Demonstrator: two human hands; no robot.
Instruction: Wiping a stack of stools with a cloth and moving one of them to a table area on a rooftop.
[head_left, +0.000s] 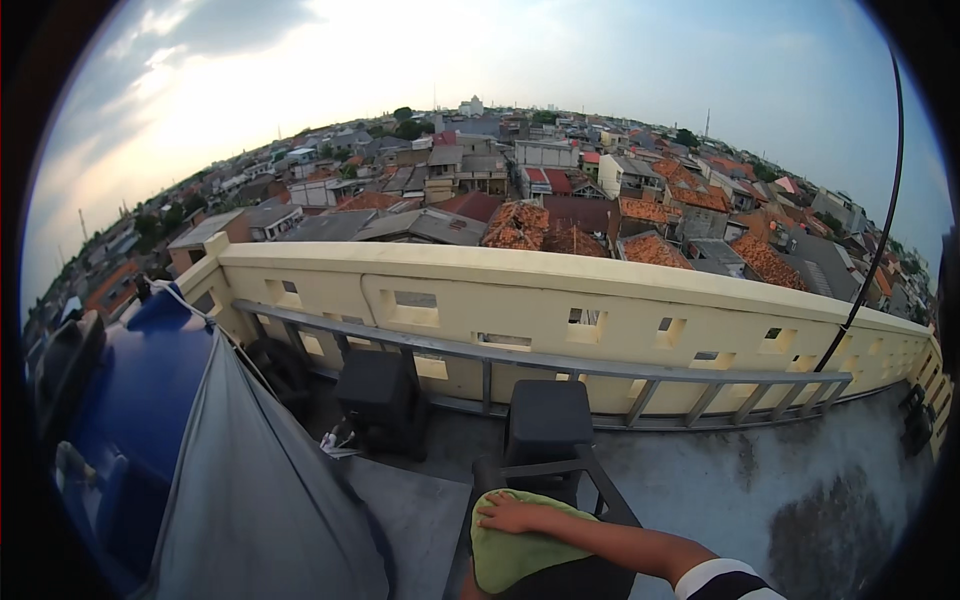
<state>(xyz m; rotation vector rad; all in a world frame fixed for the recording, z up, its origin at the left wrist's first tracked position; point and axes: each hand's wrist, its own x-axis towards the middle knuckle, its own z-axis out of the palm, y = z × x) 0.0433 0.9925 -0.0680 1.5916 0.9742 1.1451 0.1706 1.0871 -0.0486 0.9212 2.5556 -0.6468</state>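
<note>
My right hand (510, 514) reaches in from the lower right and lies on a green cloth (525, 556), its fingers spread over the cloth's upper left part. The cloth covers part of a black plastic chair (611, 491) at the bottom centre. At the picture's bottom edge, left of the cloth, a small patch of skin shows; I cannot tell whether it is my left hand. Just beyond the chair stands a black stool (550, 420).
A metal ladder (600, 369) lies along a cream parapet (480, 274) with square openings. Another black stool (375, 386) stands farther left, near a tyre (277, 367). Grey fabric (255, 480) hangs beside a large blue container (157, 367). A dark pole (877, 255) rises at the right.
</note>
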